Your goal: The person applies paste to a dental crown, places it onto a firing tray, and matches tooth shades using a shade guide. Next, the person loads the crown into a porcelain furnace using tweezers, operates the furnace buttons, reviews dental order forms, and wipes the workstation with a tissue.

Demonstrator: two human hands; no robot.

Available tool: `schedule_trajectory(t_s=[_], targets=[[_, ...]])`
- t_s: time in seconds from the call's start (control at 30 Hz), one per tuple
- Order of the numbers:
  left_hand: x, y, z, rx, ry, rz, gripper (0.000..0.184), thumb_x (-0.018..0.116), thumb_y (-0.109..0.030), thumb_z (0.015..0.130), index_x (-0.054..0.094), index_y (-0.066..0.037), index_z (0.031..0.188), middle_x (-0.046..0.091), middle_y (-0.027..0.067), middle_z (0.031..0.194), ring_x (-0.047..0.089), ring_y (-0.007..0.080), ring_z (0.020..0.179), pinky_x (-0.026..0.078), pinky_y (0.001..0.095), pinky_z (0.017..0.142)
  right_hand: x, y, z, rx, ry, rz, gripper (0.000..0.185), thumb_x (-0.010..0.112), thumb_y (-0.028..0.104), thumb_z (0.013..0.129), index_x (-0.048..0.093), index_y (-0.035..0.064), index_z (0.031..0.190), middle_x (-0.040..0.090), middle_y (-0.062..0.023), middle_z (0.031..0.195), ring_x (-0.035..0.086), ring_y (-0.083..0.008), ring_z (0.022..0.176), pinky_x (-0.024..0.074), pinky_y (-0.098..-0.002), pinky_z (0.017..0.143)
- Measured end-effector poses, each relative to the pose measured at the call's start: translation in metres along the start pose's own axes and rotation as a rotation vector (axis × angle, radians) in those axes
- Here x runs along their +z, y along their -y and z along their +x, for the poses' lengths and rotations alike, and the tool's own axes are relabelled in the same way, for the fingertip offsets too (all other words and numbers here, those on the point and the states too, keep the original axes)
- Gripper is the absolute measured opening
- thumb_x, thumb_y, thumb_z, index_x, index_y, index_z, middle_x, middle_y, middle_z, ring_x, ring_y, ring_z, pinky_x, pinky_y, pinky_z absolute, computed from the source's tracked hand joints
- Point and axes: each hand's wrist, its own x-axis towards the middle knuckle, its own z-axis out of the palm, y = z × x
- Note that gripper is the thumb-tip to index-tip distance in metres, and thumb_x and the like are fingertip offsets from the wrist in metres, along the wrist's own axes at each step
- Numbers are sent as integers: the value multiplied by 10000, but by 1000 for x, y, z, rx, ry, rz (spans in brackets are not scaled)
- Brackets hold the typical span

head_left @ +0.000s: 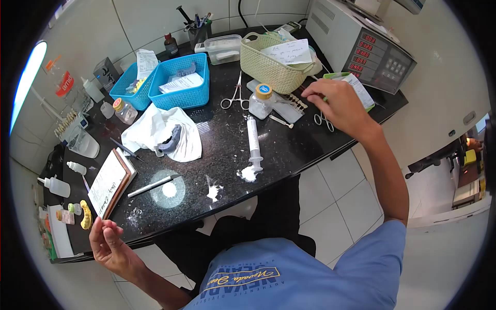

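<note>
Holding thumb and fingertips close together, the left hand hovers near the brown-edged notepad; farther off, the right hand bunches its fingers (any grip looks hidden) beside shiny metal ring-handled forceps, tooth-shaped shade tabs and a latticed plastic basket.

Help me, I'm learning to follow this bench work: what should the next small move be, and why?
Probably lower the right hand slightly toward the tooth-shaped tabs: its fingertips appear close beside them, while the left hand is far off, near the notepad. Whether either hand already pinches something small, I cannot tell.
</note>
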Motion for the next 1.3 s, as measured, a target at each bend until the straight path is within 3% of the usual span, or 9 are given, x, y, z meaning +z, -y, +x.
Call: schedule_trajectory(t_s=[0.1, 0.17, 0.33, 0.5, 0.73, 1.0, 1.07, 1.13, 1.3], targets=[[37, -19, 3, 101, 164, -67, 147, 586, -102, 951, 624, 28, 1010, 612, 96, 886, 572, 130, 774, 481, 239, 649, 16, -3, 4, -69, -23, 31, 118, 640, 92, 849, 666, 7, 926, 657, -122, 849, 646, -309, 766, 512, -381, 693], [71, -41, 11, 197, 317, -23, 93, 587, -34, 923, 632, 29, 974, 603, 121, 858, 572, 143, 744, 481, 233, 654, 25, -5, 9, 21, -210, -167, 213, 682, 114, 828, 623, 39, 1019, 626, -114, 896, 649, -302, 780, 516, -383, 672], [135, -81, 39, 460, 736, 225, 113, 699, 16, 769, 694, -7, 879, 658, 114, 922, 656, 212, 805, 500, 293, 697, 23, -8, 27, 74, -214, -162, 481, 768, 234, 768, 550, 67, 1162, 499, -125, 1157, 653, -313, 843, 550, -392, 715], [163, -71, 38, 443, 977, 179, 162, 704, 11, 772, 691, -35, 927, 658, 102, 931, 675, 219, 795, 538, 326, 642, 32, -10, 41, 48, -163, -84, 477, 748, 245, 788, 549, 45, 1172, 543, -125, 1126, 653, -322, 859, 544, -397, 726], [148, -67, 27, 362, 896, 230, 170, 707, 40, 758, 700, -32, 913, 650, 97, 843, 657, 203, 724, 512, 295, 621, 32, -33, 69, -28, -228, -71, 220, 715, 156, 810, 625, 20, 958, 605, -129, 922, 644, -309, 812, 510, -387, 692], [143, -57, 30, 335, 882, 299, 155, 706, 50, 747, 690, -18, 885, 646, 105, 837, 646, 211, 728, 500, 302, 632, 44, -53, 80, -73, -139, -139, 209, 693, 139, 825, 639, 28, 994, 608, -129, 969, 646, -305, 808, 509, -386, 711], [150, -58, 36, 350, 915, 318, 155, 714, 37, 739, 686, -21, 880, 646, 106, 857, 643, 223, 749, 503, 315, 642, 36, -35, 67, -39, -279, -99, 191, 684, 124, 826, 660, 24, 988, 638, -131, 940, 655, -295, 764, 517, -380, 689], [169, -64, 43, 566, 968, 342, 163, 726, 3, 724, 675, -29, 875, 647, 105, 923, 634, 251, 820, 504, 350, 672, 32, -29, 54, -8, -125, 26, 178, 680, 114, 826, 669, 20, 976, 653, -133, 909, 658, -290, 750, 520, -378, 685], [234, -65, 58, 604, 1119, 288, 90, 697, -39, 776, 663, -29, 859, 584, 162, 1228, 546, 352, 1148, 466, 433, 919, 41, -16, 37, -51, 165, 184, 157, 668, 94, 825, 684, -7, 943, 676, -143, 845, 663, -275, 764, 520, -366, 706]])
